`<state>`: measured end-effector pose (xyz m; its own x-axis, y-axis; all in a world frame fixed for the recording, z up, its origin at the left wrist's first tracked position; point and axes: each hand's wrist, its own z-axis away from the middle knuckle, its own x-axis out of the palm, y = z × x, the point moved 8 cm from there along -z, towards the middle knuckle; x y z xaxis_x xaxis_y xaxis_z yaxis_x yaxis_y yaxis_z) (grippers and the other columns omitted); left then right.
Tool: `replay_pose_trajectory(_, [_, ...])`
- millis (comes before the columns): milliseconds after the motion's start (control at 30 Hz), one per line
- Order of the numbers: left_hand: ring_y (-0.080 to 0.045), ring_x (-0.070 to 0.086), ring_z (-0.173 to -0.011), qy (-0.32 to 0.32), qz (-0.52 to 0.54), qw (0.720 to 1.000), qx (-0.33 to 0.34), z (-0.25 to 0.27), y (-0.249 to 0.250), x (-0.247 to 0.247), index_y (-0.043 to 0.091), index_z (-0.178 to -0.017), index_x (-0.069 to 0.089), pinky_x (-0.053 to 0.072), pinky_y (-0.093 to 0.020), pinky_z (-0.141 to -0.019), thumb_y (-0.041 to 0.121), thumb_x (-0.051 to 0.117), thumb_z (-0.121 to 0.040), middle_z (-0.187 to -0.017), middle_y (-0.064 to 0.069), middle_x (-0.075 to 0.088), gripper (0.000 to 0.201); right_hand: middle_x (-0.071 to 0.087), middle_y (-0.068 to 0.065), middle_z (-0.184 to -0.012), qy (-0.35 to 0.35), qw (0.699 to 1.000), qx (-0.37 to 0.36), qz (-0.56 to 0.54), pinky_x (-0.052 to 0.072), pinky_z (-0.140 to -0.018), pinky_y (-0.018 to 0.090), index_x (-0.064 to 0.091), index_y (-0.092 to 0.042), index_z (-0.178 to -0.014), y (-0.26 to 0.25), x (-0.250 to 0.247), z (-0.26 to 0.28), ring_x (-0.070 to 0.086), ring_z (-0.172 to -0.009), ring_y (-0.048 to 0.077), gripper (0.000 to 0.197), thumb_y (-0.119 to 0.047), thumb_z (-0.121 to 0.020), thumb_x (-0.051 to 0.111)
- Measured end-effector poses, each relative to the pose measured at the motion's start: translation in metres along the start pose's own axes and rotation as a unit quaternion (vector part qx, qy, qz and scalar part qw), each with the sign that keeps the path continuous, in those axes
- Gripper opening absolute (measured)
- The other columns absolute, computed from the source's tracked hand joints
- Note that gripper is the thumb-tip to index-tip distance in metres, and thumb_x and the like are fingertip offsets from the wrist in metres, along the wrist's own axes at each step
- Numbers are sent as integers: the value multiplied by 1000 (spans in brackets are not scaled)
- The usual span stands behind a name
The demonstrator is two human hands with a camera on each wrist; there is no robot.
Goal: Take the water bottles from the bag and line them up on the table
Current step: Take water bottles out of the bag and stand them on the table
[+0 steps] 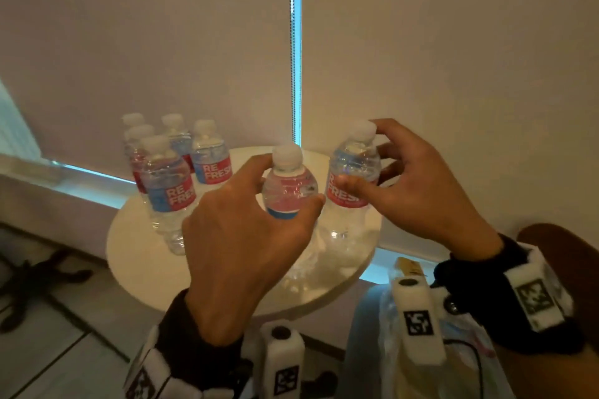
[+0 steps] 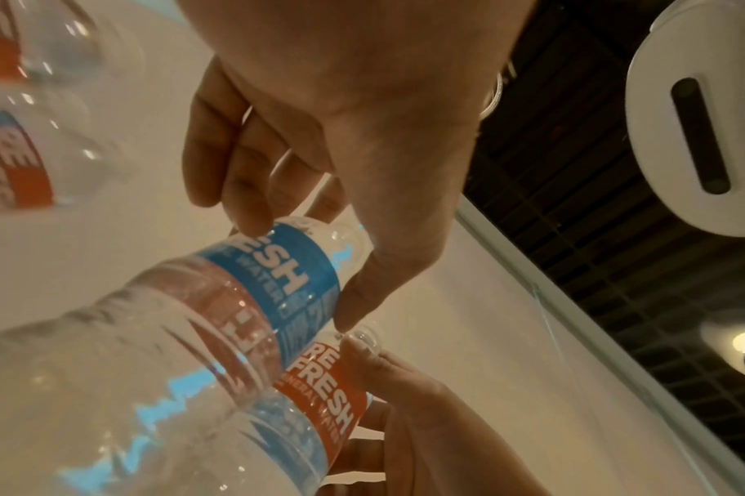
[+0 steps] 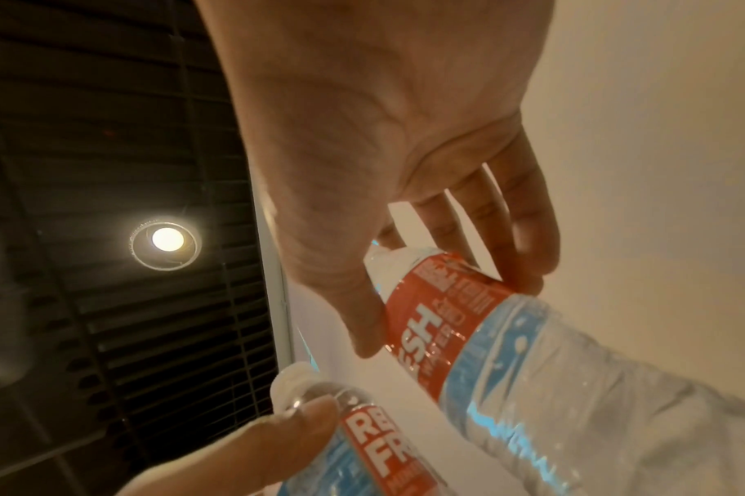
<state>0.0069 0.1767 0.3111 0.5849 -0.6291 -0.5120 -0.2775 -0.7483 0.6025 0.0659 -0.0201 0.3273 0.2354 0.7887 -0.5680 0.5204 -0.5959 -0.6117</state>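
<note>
A round white table (image 1: pixel 146 269) carries several upright red-and-blue labelled water bottles (image 1: pixel 168 185) at its back left. My left hand (image 1: pixel 291 181) grips another bottle (image 1: pixel 289 196) by the shoulder over the table's middle; its base is hidden behind my hand. My right hand (image 1: pixel 361 152) holds a bottle (image 1: pixel 343 227) near the cap, upright at the table's right side. In the left wrist view my left hand (image 2: pixel 300 273) pinches the blue-labelled bottle (image 2: pixel 252 302). In the right wrist view my right hand (image 3: pixel 447 317) clasps the red-labelled bottle (image 3: pixel 511 369). A clear plastic bag (image 1: pixel 398 350) lies at bottom right.
Roller blinds hang right behind the table. A dark chair base (image 1: pixel 39 275) stands on the tiled floor to the left, and a brown chair back (image 1: pixel 557 240) is at the right. The two held bottles are a finger's width apart.
</note>
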Motion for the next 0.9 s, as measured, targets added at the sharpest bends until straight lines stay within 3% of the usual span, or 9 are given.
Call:
replay_pose_trajectory(100, [0,57,-92,19,-39,999,-26,-5,-25,-14,31,-127,63,32,-6,-69,63,74,-72,-116,9,75,64,71,-10,-111,-28,999,-13,-8,62,-77,46,50,-43,-125,-5,39,-16,74,-83,12,68,-66,-64,69])
replay_pose_trajectory(267, [-16,72,-99,44,-67,995,-60,-15,-61,-25,35,-121,62,47,-26,-78,62,75,-73,-111,10,76,57,72,-9,-108,-65,997,-14,-26,62,-78,46,50,-43,-123,-11,92,-33,72,-90,13,64,-63,-66,70])
replay_pose_trajectory(433, [-17,71,-101,46,-75,994,-61,-28,-78,-30,33,-125,60,46,-26,-79,63,72,-75,-116,9,74,60,72,-5,-111,-73,997,-5,-30,62,-81,48,51,-35,-126,-15,118,-46,71,-97,19,62,-53,-73,77])
replay_pose_trajectory(600, [-22,72,-102,45,-75,995,-53,-34,-82,-28,34,-127,57,59,-40,-84,66,69,-76,-117,7,74,62,70,-2,-118,-69,997,7,-31,61,-86,47,49,-30,-133,-17,126,-56,70,-102,21,64,-43,-79,80])
replay_pose_trajectory(800, [-18,71,-106,37,-54,997,-48,-35,-88,-25,26,-134,57,46,-22,-78,68,71,-72,-125,3,72,76,69,-3,-122,-63,997,14,-44,62,-87,45,52,-28,-131,-15,130,-57,69,-106,20,61,-43,-79,80])
replay_pose_trajectory(900, [-16,69,-110,43,-10,998,-35,-32,-89,-22,22,-134,58,46,-16,-81,64,76,-69,-127,1,71,79,70,-4,-123,-59,997,15,-48,63,-86,43,53,-28,-131,-13,129,-56,69,-105,17,62,-48,-78,79])
